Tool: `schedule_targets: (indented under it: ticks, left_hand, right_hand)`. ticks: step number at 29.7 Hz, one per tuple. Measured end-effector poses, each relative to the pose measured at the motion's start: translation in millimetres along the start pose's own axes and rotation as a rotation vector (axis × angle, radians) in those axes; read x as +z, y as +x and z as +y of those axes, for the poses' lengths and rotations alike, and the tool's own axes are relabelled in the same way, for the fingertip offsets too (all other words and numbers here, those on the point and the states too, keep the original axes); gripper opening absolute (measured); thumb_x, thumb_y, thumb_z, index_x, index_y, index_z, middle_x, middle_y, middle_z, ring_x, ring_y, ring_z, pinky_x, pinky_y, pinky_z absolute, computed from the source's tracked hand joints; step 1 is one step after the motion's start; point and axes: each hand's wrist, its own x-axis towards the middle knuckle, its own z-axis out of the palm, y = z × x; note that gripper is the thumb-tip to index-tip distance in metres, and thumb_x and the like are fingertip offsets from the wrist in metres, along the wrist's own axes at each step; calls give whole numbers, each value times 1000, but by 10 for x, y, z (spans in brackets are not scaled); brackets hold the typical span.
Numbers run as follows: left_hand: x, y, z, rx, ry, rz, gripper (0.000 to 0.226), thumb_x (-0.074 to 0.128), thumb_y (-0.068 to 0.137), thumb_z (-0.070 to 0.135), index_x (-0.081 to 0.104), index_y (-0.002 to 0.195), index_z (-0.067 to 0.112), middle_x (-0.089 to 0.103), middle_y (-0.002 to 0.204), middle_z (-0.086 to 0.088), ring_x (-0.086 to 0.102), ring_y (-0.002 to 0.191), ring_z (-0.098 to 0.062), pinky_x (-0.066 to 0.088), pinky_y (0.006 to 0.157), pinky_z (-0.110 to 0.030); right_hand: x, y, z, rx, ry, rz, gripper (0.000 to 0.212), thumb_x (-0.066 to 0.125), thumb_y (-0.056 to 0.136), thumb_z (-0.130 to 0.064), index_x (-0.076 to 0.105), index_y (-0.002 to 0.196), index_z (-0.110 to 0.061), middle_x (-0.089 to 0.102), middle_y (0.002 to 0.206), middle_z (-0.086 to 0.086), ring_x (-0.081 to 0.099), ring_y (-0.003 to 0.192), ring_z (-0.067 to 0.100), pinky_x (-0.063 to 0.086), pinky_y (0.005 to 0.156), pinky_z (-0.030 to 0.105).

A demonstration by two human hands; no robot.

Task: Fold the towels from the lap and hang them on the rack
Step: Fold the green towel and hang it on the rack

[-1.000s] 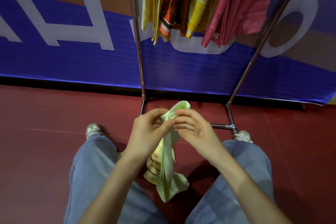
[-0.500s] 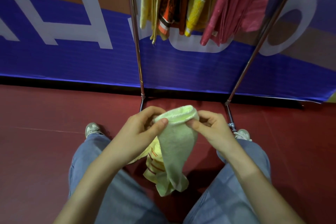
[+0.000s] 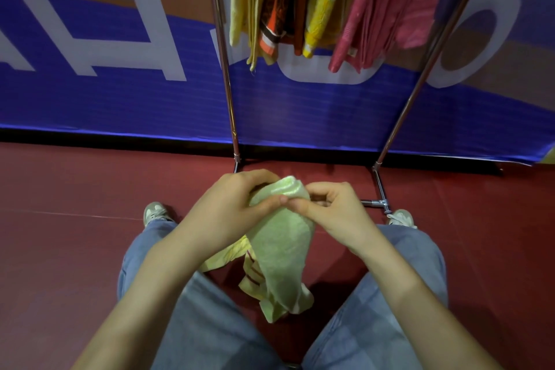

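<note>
A light green towel [image 3: 282, 252] hangs folded between my knees, its top edge held up in front of me. My left hand [image 3: 231, 207] pinches the top on the left and my right hand [image 3: 330, 210] pinches it on the right, thumbs nearly meeting. A pale yellow towel with red stripes [image 3: 237, 258] lies under it on my left thigh. The metal rack [image 3: 231, 105] stands just ahead, its two uprights rising from the floor, with several yellow, orange and pink towels [image 3: 324, 3] hanging from its top.
My legs in blue jeans [image 3: 198, 324] spread apart over a dark red floor [image 3: 75, 219], shoes near the rack's base bar [image 3: 375, 203]. A blue banner with white letters [image 3: 90, 69] lines the wall behind the rack.
My hands spread the towel's top edge apart, then drew closer again. The towel now hangs wider and flatter than a second ago.
</note>
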Motion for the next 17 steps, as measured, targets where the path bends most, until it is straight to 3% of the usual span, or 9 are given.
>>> schedule_targets:
  ticks: [2,3,5,7,12,14,17]
  left_hand:
    - [6,21,10,15,19,3,19,58,83,35,65,95,23,56,66,21,53,65,8,37,61,-12]
    - [11,30,24,21,25,-1,17,57,84,33,65,94,21,56,65,19,53,64,4,39,63,-17]
    - [2,48,57,35,21,7,17,55,86,34,65,92,21,56,67,18,52,66,-1,41,66,-26]
    - [-48,66,90,56,-1,44,22,51,84,41,63,91,23,58,70,18,55,69,-3,44,67,-29]
    - [-325,127,239,121,-86,139,18,48,79,38,60,85,26,61,71,13,55,70,0,43,63,-20]
    - [-439,134,310,151,-69,154,20,48,79,38,60,86,25,62,73,12,55,72,-1,42,62,-18]
    - [-578,129,358,180,-46,178,20,48,80,38,61,86,24,63,75,11,56,73,-1,42,61,-17]
  right_hand:
    - [-12,9,17,1,-6,-1,13,67,75,-5,65,76,8,61,71,33,52,72,22,40,62,30]
    - [-24,13,25,3,-6,-12,11,66,75,-4,66,78,7,64,71,29,55,72,21,43,63,29]
    - [-61,39,64,16,11,-55,4,64,76,-1,66,78,-4,69,67,0,60,70,7,48,65,18]
    - [-104,66,160,60,36,-104,16,60,77,4,64,82,-12,69,65,-13,62,68,-4,50,67,11]
    - [-123,87,570,225,-77,-259,32,56,81,7,57,109,-8,66,79,-21,58,70,-14,47,71,7]
    - [-109,103,746,289,-133,-311,27,57,81,4,59,108,-3,66,73,-25,57,70,-15,46,72,8]
    - [-82,137,996,347,-192,-325,18,59,82,0,64,93,-14,67,72,-25,57,71,-14,45,74,13]
